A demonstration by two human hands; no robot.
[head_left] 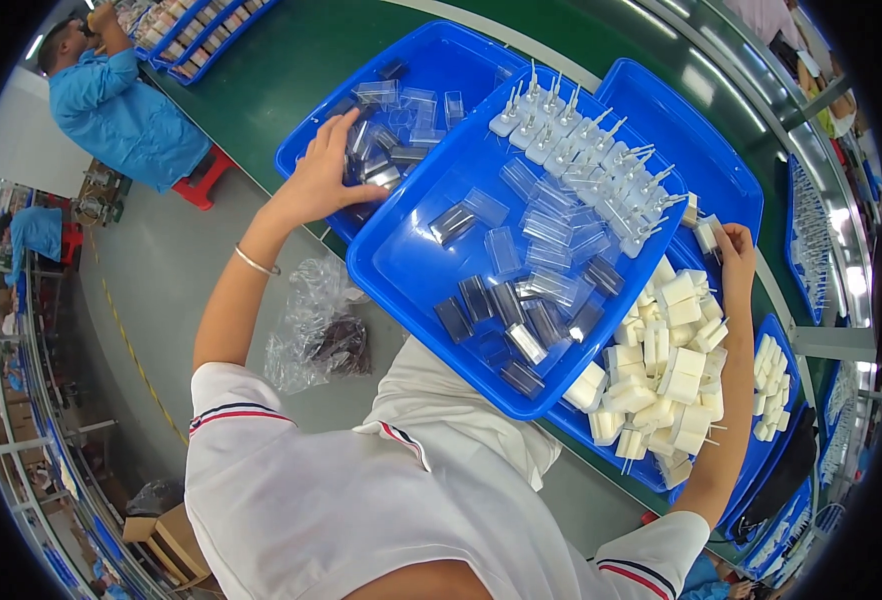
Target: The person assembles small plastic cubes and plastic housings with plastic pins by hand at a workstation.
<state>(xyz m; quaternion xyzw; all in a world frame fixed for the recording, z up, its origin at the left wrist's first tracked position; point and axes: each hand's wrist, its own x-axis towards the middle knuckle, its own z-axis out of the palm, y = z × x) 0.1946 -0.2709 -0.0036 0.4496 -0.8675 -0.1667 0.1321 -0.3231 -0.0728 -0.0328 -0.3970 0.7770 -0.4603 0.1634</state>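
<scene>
My left hand (316,180) has its fingers and thumb spread apart over the rear blue tray (286,150), among the loose clear covers (391,112); I cannot tell whether the fingertips press on any of them. My right hand (739,265) is pinched on a cream block (706,236), held above the right side, near the heap of cream blocks (676,375). Between my hands sits the front blue tray (401,235), overlapping the rear one, with more transparent covers (551,228) strewn across it and pale pronged pieces (566,135) standing in rows along its far edge. Beyond lies the green surface (231,120); crumpled plastic (306,330) rests on the floor (171,300).
</scene>
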